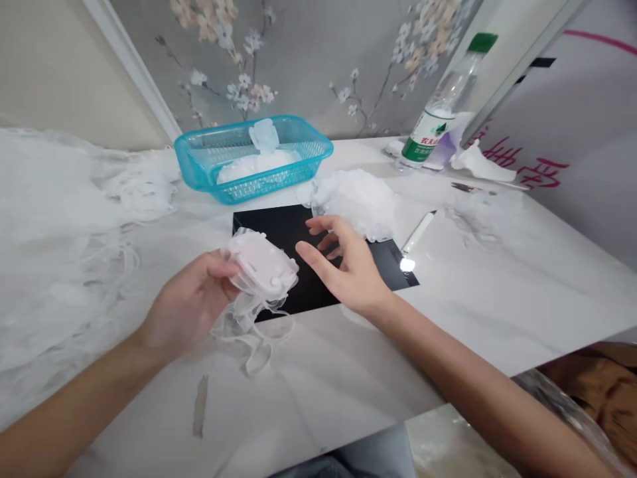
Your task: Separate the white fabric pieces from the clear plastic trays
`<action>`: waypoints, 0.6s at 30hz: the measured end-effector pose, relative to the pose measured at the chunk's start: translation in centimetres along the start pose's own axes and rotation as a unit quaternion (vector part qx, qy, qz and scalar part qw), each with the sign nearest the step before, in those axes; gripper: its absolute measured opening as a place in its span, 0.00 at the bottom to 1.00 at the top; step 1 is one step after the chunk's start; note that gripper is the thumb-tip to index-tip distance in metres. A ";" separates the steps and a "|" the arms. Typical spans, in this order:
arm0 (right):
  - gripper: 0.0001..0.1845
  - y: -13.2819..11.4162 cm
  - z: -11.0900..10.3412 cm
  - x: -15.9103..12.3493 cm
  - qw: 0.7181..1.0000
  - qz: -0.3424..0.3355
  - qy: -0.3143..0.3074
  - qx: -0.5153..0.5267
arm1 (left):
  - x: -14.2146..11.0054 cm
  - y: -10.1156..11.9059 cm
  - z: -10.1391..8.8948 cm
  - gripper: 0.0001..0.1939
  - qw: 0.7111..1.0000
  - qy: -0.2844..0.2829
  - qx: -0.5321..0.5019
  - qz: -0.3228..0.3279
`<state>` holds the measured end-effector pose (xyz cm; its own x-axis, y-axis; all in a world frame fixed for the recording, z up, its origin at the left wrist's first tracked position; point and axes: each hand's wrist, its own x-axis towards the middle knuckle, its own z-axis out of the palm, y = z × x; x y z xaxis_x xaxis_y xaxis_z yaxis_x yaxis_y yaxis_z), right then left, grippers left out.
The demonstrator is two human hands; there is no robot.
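Two bare hands are held over a white marbled tabletop (pixel 497 305), seen from above. By the left hand (pixel 186 305) a pale pinkish block (pixel 261 262) is gripped at its left side, between thumb and fingers. The block is flat, with rounded corners, and is surrounded by ragged clear film. It is held above the left end of a black sheet (pixel 313 295), which is laid on the tabletop between its front and back edges. Below the block, thin translucent strips (pixel 259 352) are looped toward the front edge.

The right hand (pixel 351 269) is held over the black sheet with nothing in its grasp; its thumb and fingers are curved and set wide apart. Just behind its fingers, a heap of white pieces (pixel 361 196) is piled across the sheet's back edge; whether it is touched by the fingers cannot be told.

Near the back edge of the tabletop, a blue basket (pixel 196 166) is placed, partly filled with white pieces. The left side is covered by a mass of translucent film (pixel 44 239). To the right of the heap, a white pen-shaped tool (pixel 419 231) is laid. Toward the back right corner, a green-capped bottle (pixel 425 136) is seen. Near the front edge, a thin grey strip (pixel 200 406) is visible.
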<state>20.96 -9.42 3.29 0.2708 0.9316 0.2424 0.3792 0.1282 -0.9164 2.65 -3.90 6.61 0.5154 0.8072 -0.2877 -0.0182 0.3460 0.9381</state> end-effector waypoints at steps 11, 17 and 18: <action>0.19 -1.0 1.4 -0.8 0.920 0.150 -0.131 0.338 | 0.2 -0.8 -0.3 0.14 0.987 -0.074 0.137 0.033; 0.11 -0.6 1.0 -0.6 0.967 0.062 -0.114 0.219 | 0.0 0.4 0.3 0.07 0.985 -0.048 0.167 0.021; 0.10 -0.5 1.0 -0.6 0.980 0.020 -0.097 0.175 | 0.0 0.5 0.2 0.06 0.982 -0.045 0.179 0.027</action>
<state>19.77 -9.72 3.29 0.0937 0.9809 0.1703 0.0358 0.1677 -0.9852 2.84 -3.85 7.18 0.5956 0.7690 -0.2322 0.2467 0.1000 0.9639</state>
